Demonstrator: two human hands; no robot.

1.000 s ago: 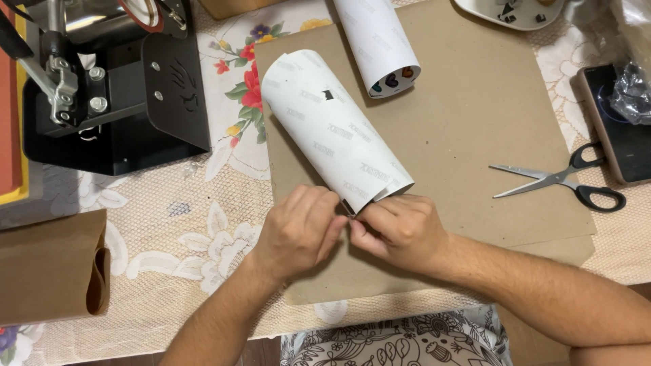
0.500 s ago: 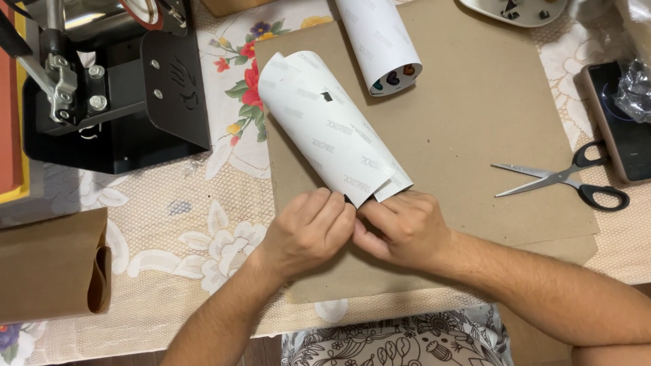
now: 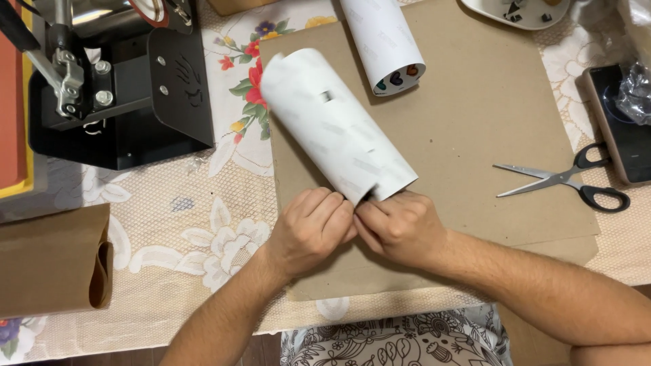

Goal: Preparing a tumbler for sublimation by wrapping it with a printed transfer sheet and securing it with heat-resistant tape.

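A white rolled sheet [image 3: 332, 125] with faint print lies slanted on a brown cardboard sheet [image 3: 488, 102]. Both hands pinch its near end. My left hand [image 3: 313, 227] grips the roll's lower left edge, fingers curled over it. My right hand [image 3: 397, 227] grips the lower right edge, right beside the left. The fingertips of both hands meet at the roll's opening, which they partly hide. A second white roll [image 3: 383, 41] with coloured shapes inside its end lies farther back.
A black press machine [image 3: 115, 88] stands at the left on a floral lace tablecloth [image 3: 196, 230]. Black-handled scissors [image 3: 563, 179] lie at the right on the cardboard. A dark phone [image 3: 620, 129] sits at the right edge. A brown paper roll [image 3: 51, 261] lies at the lower left.
The white roll's far end has swung slightly and its near edges have been drawn tighter together. Both hands stayed at the near end, shifting a little.
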